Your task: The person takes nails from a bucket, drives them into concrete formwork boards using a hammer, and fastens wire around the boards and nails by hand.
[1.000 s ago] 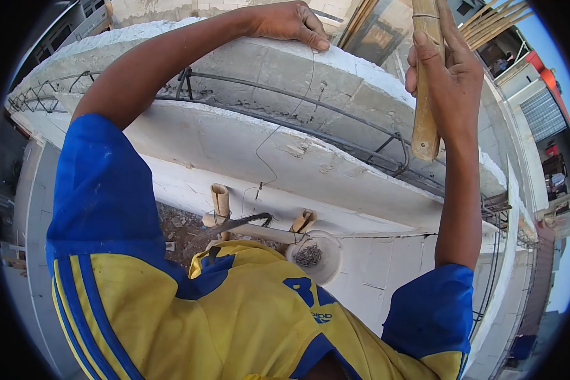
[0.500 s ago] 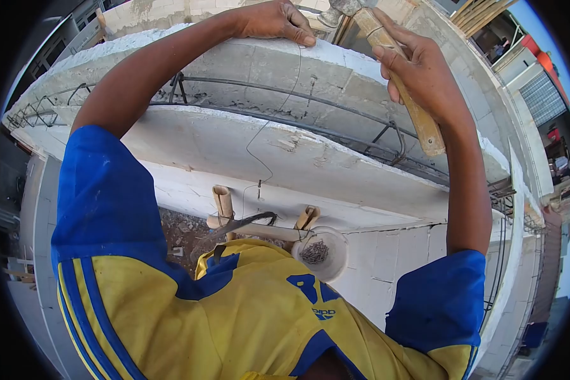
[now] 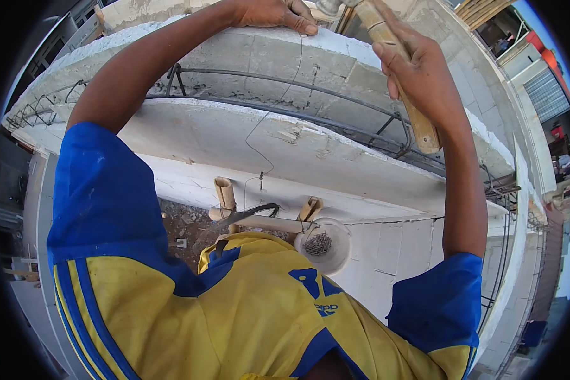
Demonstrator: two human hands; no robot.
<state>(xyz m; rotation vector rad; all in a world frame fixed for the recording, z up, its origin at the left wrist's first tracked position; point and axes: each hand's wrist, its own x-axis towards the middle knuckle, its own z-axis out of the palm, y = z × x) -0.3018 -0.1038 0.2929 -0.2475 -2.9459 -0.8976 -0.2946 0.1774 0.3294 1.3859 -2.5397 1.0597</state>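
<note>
My right hand (image 3: 422, 73) is closed round the wooden handle of a hammer (image 3: 378, 30). Its metal head is partly cut off by the top edge of the view, close to my left hand (image 3: 273, 12). That left hand rests over the top of a pale block wall (image 3: 272, 60), its thumb bent down at the near edge. The other fingers are curled and partly out of view, so what they pinch is hidden. From beside the thumb a thin wire (image 3: 250, 136) hangs across the wall and a white panel (image 3: 202, 130).
A steel rebar cage (image 3: 285, 114) runs between the wall and the panel. Below are bamboo pieces (image 3: 223, 190), a black strap-like piece (image 3: 253, 211) and a white bucket (image 3: 342, 244) with nails. Rubble (image 3: 182, 223) covers the ground at lower left.
The hammer and my right hand have shifted very slightly up and left. My left hand keeps its place at the wall top, and the whole view has tilted a little.
</note>
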